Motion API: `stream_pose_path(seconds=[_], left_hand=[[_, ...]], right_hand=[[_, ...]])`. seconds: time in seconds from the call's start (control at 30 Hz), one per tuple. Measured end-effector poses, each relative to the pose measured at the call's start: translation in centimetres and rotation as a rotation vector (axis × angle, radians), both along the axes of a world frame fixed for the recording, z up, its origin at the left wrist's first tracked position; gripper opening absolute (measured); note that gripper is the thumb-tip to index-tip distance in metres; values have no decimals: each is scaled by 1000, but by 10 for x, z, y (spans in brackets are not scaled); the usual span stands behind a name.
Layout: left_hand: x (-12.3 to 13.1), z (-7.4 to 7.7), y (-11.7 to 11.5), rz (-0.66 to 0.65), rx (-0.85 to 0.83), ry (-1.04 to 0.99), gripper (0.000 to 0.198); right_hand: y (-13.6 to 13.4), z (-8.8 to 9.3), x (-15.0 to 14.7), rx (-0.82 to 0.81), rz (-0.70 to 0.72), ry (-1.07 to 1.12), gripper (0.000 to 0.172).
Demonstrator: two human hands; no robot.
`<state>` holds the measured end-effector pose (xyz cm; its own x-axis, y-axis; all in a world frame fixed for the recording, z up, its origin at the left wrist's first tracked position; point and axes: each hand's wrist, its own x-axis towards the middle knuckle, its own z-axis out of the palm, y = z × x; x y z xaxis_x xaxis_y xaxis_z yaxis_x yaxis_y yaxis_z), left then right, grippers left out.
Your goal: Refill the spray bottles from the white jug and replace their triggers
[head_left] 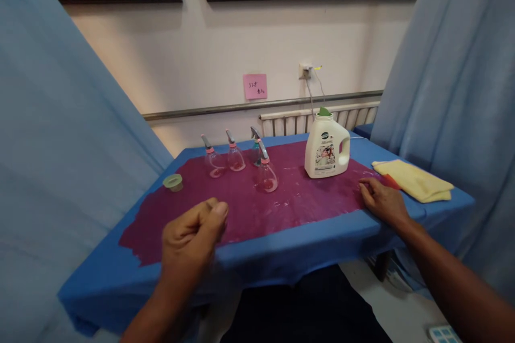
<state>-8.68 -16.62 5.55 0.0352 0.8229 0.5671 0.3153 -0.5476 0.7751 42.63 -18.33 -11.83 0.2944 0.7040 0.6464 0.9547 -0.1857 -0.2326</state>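
Note:
My left hand (193, 236) hovers over the near left part of the purple mat (241, 203), its fingers curled into a loose fist with nothing visible in them. Over at the mat's right edge, my right hand (382, 201) lies flat with fingers stretched out, holding nothing, close to a folded yellow cloth (414, 179). Several small clear spray bottles (265, 171) with pink collars stand in the middle of the mat. Right of them stands a white detergent jug (325, 144) with a green cap. A small green cap (173, 181) lies at the mat's left edge.
The table is draped in blue cloth (281, 252) under the mat. Blue curtains (60, 144) hang at both sides. Behind are a wall with a pink note (255, 86), a socket with a cable (308, 72) and a radiator (322, 118).

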Motion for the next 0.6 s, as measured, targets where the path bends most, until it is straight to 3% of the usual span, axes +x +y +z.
stream_pose_path(seconds=[0.13, 0.27, 0.6], left_hand=[[-3, -37, 41, 93, -115, 57, 59], [-19, -73, 54, 133, -135, 87, 57], [-24, -95, 54, 186, -111, 147, 55]], right_hand=[[-1, -1, 1, -5, 2, 12, 47], [-2, -2, 2, -18, -7, 20, 48], [-6, -5, 4, -48, -14, 34, 46]])
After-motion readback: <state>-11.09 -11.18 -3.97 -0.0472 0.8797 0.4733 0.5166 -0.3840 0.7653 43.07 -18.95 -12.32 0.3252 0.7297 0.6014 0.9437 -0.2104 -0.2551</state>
